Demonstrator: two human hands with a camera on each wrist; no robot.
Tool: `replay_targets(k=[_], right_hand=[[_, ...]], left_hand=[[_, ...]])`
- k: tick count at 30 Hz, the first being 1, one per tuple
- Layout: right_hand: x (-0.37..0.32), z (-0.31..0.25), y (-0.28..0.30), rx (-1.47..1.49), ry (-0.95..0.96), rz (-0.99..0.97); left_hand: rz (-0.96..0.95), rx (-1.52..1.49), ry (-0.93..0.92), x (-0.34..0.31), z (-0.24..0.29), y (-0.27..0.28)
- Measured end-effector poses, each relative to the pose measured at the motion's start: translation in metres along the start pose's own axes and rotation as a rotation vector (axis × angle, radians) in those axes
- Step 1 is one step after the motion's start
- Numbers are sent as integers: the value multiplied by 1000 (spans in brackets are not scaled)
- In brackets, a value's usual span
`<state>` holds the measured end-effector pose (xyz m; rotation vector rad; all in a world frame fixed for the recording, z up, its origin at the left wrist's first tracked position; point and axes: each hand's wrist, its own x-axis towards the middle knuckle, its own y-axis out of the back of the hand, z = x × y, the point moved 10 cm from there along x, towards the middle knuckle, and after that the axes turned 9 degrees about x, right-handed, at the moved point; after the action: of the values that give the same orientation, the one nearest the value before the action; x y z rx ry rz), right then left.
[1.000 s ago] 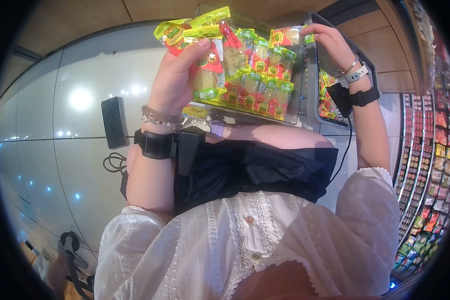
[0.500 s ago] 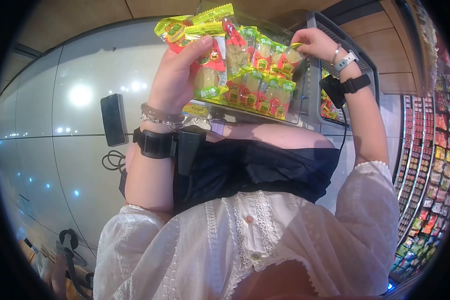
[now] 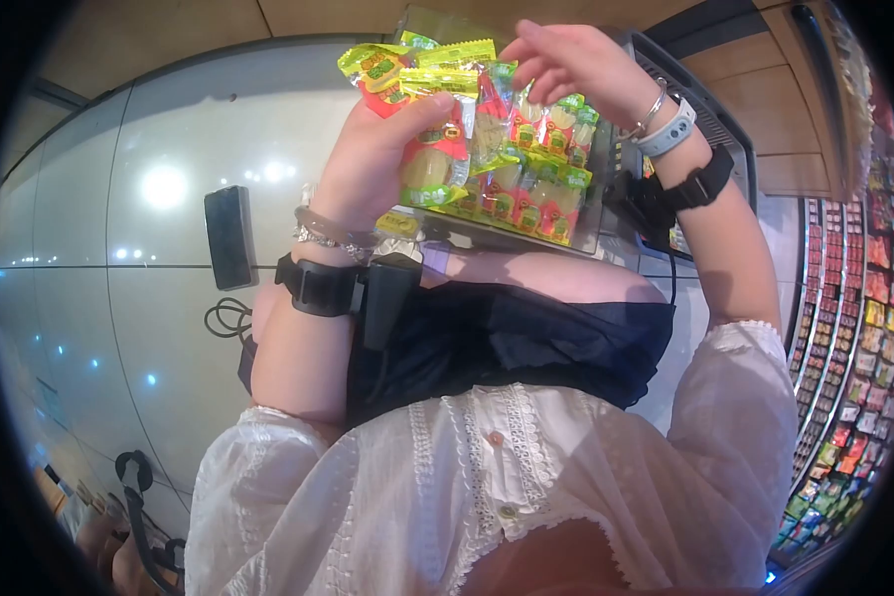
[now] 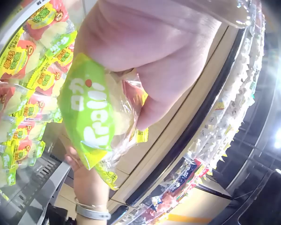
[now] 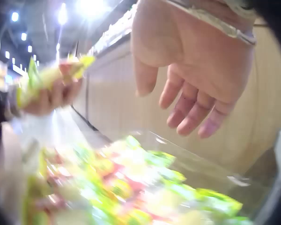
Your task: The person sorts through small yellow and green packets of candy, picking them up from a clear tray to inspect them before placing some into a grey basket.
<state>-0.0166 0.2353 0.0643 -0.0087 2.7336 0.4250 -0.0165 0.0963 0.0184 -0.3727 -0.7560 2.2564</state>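
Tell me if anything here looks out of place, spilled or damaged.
The dark phone lying on the floor looks out of place, well apart from the candy packets in the left hand; a looped cable sits near it. I see nothing spilled or torn, though the right wrist view is blurred.

1. R hand (image 3: 576, 70): 0.5 s ago was pinching a pkt at R end of clear box (image 3: 596, 214); now it's let go, palm empty, fingers loosely bent.
2. Same hand swung L, now above back of box, near the held pkts (image 3: 432, 169).
3. L hand (image 3: 368, 149) + those pkts shifted slightly R.
4. R wrist cam (image 3: 651, 199) now hides more of grey basket (image 3: 740, 134).
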Motion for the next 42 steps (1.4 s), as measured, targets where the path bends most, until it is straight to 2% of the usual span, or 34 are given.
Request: replay_targets(k=[2,3,5,9,11,14,18,20,21,23,25,27,28,29,31,33,35,36,37,39,40,41,42], right_hand=[[-7,-6,-35,-24,-44,-162],[-6,-4,-37,-23,-45,-160],[-4,-14,-40,-81,89,-156],[-4,-20,-11,109,129,-5],[-2,-17,6,52,136,-7],[-4,-13,21,258,175,53],[-10,-15,14,273,187,5],[-17,-35,16,32,345,72],[-19,-35,16,34,343,72],[-32,-57,21,28,568,117],[-51,-67,14,50,607,189],[-88,-96,-23,-468,935,175],[-94,-96,-40,-602,930,125],[-96,-95,-41,-603,931,127],[-105,-93,-56,-755,1062,76],[-103,-92,-52,-737,1032,16],[-95,-95,-24,-517,935,95],[-87,-93,-4,-336,879,189],[-82,-95,-1,-340,880,193],[-39,-44,13,169,220,82],[-31,-27,5,123,40,-25],[-26,-23,10,122,41,-19],[-24,-10,-6,35,-74,-178]], left_hand=[[-10,5,8,-1,-2,-2],[-23,9,12,-1,-2,-3],[-35,-7,16,0,-5,-4],[-32,-37,34,0,-5,-1],[-12,-34,31,1,-7,3],[27,-25,25,1,-6,4],[43,-46,55,0,-8,3],[10,-42,81,2,-15,4],[-24,-39,108,2,-18,2],[-56,-127,125,0,-18,-6],[-89,-214,138,-5,-13,-15],[-281,-367,48,-13,8,-37],[-282,-365,48,-15,8,-38],[-286,-366,-3,-17,13,-38],[-293,-367,-56,-18,19,-39],[-199,33,-125,-16,23,-34],[-177,72,-167,-18,26,-36],[-200,195,-119,-18,22,-38],[-225,318,-69,-19,16,-40],[-263,345,-35,-21,10,-45],[-289,421,-16,-22,5,-47],[-315,498,2,-24,0,-49],[-315,636,46,-24,-7,-46]])
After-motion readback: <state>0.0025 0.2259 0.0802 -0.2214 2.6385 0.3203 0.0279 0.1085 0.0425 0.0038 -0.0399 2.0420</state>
